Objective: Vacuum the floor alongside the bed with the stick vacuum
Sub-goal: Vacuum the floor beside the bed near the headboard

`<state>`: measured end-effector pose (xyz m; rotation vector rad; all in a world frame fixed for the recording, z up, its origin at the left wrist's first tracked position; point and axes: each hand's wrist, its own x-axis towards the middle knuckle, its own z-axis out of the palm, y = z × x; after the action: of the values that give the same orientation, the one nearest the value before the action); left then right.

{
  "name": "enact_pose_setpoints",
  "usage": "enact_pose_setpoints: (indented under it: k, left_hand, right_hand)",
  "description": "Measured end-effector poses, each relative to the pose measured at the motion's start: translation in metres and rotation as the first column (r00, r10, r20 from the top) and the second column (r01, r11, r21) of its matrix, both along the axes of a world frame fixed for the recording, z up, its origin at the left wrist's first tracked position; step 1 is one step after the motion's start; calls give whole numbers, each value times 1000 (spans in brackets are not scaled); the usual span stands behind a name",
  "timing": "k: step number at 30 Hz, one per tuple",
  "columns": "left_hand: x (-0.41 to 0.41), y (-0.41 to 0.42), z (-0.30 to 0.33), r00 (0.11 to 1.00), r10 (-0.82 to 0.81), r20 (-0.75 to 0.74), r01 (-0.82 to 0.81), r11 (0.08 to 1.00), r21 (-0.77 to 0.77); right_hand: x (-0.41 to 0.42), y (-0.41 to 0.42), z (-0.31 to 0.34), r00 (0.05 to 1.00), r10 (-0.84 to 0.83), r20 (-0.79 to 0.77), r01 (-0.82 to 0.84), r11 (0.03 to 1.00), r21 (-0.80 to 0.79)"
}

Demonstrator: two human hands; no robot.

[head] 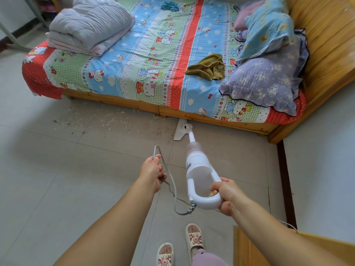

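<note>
A white stick vacuum (pixel 197 166) slants from my hands down to the tiled floor (pixel 48 169). Its flat floor head (pixel 180 130) lies against the wooden frame of the bed (pixel 115 101), about midway along it. My right hand (pixel 224 195) grips the loop handle at the vacuum's rear end. My left hand (pixel 152 172) holds a loop of the grey power cord (pixel 172 185), which hangs and runs to the base of the handle. Pale crumbs and dust (pixel 92 120) are scattered on the floor left of the floor head, along the bed.
The bed carries a cartoon-print sheet, a folded grey quilt (pixel 90 25), pillows (pixel 267 73) and an olive cloth (pixel 207 69). A wooden headboard (pixel 326 45) stands at right, beside a white wall (pixel 322 169) with dark skirting. A wooden furniture corner (pixel 249 246) is near my slippered feet (pixel 194 237).
</note>
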<state>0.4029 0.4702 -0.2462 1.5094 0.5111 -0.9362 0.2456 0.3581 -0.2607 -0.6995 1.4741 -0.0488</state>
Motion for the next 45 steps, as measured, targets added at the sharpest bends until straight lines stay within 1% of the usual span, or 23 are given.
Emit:
enact_pose_setpoints:
  k: [5, 9, 11, 16, 20, 23, 26, 31, 33, 36, 41, 45]
  left_hand:
    - [-2, 1, -2, 1000, 12, -4, -12, 1000, 6]
    - [-4, 3, -3, 1000, 31, 0, -31, 999, 14]
    - [-4, 4, -3, 999, 42, 1, -42, 999, 15]
    - [-3, 6, -3, 997, 74, 6, -74, 997, 10]
    - [-2, 7, -4, 996, 85, 7, -85, 996, 11]
    - [-3, 7, -3, 996, 93, 7, -93, 996, 9]
    - [-5, 7, -1, 995, 103, 5, -103, 995, 10]
    - [-7, 11, 1, 992, 127, 3, -127, 992, 8]
    - [-6, 13, 0, 991, 134, 3, -134, 991, 9]
    - [-4, 17, -1, 990, 141, 4, -141, 990, 13]
    - [-5, 16, -1, 991, 135, 7, -135, 991, 10]
    - [-10, 11, 1, 993, 117, 10, -117, 993, 10]
  right_hand:
    - [-3, -13, 0, 980, 183, -79, -190, 977, -99]
    - [0, -27, -2, 947, 294, -127, -311, 940, -140]
    - [3, -32, -2, 937, 322, -134, -341, 928, -150]
    - [7, -40, 0, 931, 342, -129, -361, 916, -176]
    - [-1, -42, -2, 954, 284, -99, -298, 938, -175]
    - [-4, -42, -2, 954, 283, -96, -296, 938, -178]
    - [1, -46, -1, 935, 337, -115, -354, 913, -204]
    - [23, -57, -3, 863, 463, -204, -503, 829, -246]
    - [30, -58, -3, 849, 485, -211, -526, 815, -244]
    - [29, -59, -1, 854, 482, -195, -518, 825, -227]
    - [10, -64, 2, 896, 420, -142, -441, 875, -201]
    - [13, -62, 5, 919, 382, -94, -393, 900, -186]
